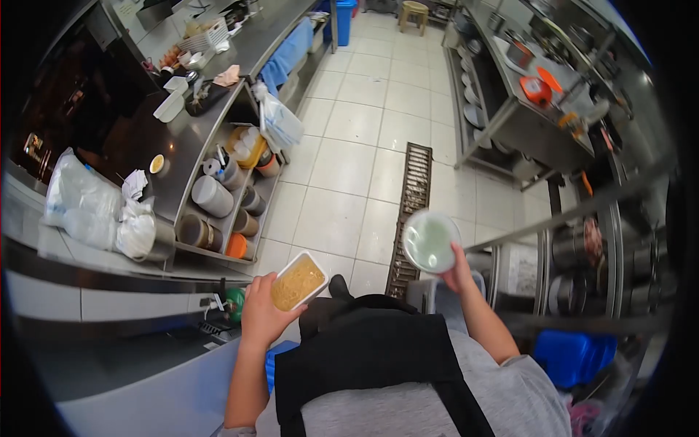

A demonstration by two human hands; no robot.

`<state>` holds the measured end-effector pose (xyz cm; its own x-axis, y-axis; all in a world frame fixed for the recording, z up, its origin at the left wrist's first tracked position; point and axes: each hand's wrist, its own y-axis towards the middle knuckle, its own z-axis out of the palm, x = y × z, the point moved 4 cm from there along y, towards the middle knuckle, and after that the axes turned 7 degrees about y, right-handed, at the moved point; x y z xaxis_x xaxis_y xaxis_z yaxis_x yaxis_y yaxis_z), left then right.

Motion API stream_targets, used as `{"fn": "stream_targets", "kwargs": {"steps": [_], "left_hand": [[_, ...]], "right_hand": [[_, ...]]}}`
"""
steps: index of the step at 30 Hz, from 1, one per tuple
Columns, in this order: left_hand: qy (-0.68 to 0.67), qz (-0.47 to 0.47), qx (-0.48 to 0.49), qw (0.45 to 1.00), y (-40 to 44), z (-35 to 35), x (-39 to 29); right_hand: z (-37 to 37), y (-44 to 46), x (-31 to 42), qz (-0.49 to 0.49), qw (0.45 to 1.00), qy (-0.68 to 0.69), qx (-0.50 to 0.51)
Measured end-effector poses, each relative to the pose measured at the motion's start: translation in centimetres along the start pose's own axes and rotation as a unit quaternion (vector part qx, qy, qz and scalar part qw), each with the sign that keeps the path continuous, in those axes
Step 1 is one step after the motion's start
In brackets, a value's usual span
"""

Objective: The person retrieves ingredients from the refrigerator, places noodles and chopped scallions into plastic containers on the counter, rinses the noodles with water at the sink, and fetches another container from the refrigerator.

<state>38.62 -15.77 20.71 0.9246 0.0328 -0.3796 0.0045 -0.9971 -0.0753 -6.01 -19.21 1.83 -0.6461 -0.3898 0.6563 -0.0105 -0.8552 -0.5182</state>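
My left hand is closed around one side of a white rectangular tub. Tan, grainy-looking food fills the tub, which has no lid on. To the right, my right hand grips the edge of a round, pale container with a greenish tint. It looks like a bowl or a lidded tub; I cannot tell which, nor what is inside. Both hands are in front of my body, apart from each other, above the tiled floor.
A steel counter on the left bears plastic bags and white containers. Jars stand on its shelves. A drain grate runs along the floor. At right are a steel table, metal racks and blue tubs.
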Motion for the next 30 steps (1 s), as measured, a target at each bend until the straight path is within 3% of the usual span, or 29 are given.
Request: {"fn": "stream_targets", "kwargs": {"steps": [1, 4, 5, 6, 8, 10, 13, 16, 18, 20, 22, 23, 27, 30], "left_hand": [[-0.004, 0.006, -0.002, 1.000, 2.6, -0.5, 1.5], [0.031, -0.008, -0.006, 0.999, 10.5, -2.9, 4.8], [0.038, -0.003, -0.020, 0.999, 13.1, -3.6, 5.9], [0.038, -0.011, -0.024, 0.999, 15.8, -4.4, 6.9], [0.041, -0.016, -0.055, 0.998, 20.8, -6.1, 8.4], [0.050, -0.044, -0.048, 0.997, 25.6, -7.6, 9.2], [0.054, -0.074, -0.090, 0.992, 32.6, -8.3, 11.6], [0.044, -0.128, -0.098, 0.986, 38.9, -9.4, 12.8], [0.051, -0.129, -0.122, 0.983, 42.7, -9.9, 13.6], [0.034, -0.158, -0.122, 0.979, 46.8, -10.6, 14.4], [0.032, -0.167, -0.123, 0.978, 50.7, -12.3, 14.5], [0.039, -0.178, -0.127, 0.975, 52.7, -12.9, 14.8], [0.026, -0.207, -0.153, 0.966, 60.9, -14.9, 16.9], [0.018, -0.222, -0.167, 0.960, 67.7, -16.5, 18.8]], "right_hand": [[-2.5, 0.7, -0.8, 0.043, 0.999, -0.026, -0.007], [-9.7, 0.4, -3.1, 0.055, 0.981, -0.045, -0.183], [-12.3, 0.1, -3.8, 0.042, 0.987, -0.022, -0.150], [-14.3, -0.5, -3.9, 0.046, 0.979, -0.021, -0.199], [-14.6, -2.3, -3.2, 0.032, 0.941, -0.061, -0.332], [-15.6, -0.5, -2.2, 0.015, 0.923, -0.065, -0.378], [-17.0, 8.1, -0.7, -0.049, 0.918, -0.075, -0.387], [-17.7, 23.8, 1.6, -0.166, 0.942, -0.099, -0.275], [-1.8, 31.9, 6.9, -0.016, 0.941, -0.089, -0.327], [9.0, 44.8, 10.8, -0.012, 0.990, -0.094, -0.106], [22.1, 54.8, 13.9, -0.019, 0.991, -0.088, -0.101], [32.3, 55.8, 16.4, -0.038, 0.989, -0.135, -0.043], [54.5, 66.4, 19.2, -0.029, 0.981, -0.128, 0.146], [67.0, 69.6, 19.9, -0.014, 0.968, -0.179, 0.175]]}}
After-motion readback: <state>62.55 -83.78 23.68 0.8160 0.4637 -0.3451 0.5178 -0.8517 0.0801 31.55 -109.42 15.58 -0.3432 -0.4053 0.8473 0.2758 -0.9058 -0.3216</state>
